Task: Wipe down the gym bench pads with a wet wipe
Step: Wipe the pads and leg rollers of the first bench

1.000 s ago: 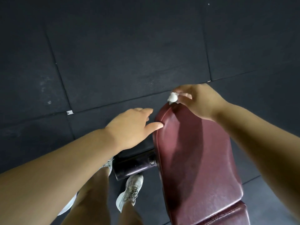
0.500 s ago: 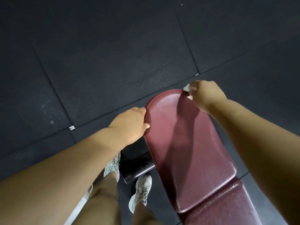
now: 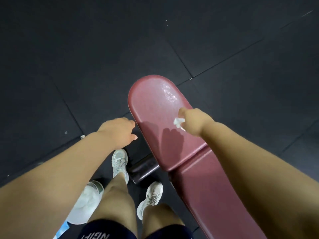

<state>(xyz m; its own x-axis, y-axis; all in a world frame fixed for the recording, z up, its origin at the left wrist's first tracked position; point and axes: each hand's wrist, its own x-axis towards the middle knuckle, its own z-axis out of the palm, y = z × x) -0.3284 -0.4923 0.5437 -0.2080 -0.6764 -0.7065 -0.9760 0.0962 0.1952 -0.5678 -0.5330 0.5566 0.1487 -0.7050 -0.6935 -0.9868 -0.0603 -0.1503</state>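
2 hands: my right hand pinched the wet wipe over the bench pad stretching away; left hand loose, empty, beside its edge.

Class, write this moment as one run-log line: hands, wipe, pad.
right hand: grips wet wipe over bench pad | left hand: beside pad edge | pad: wet sheen at far end

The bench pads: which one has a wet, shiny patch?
The rounded end pad, beneath the right hand holding the wipe; the longer pad shows none.
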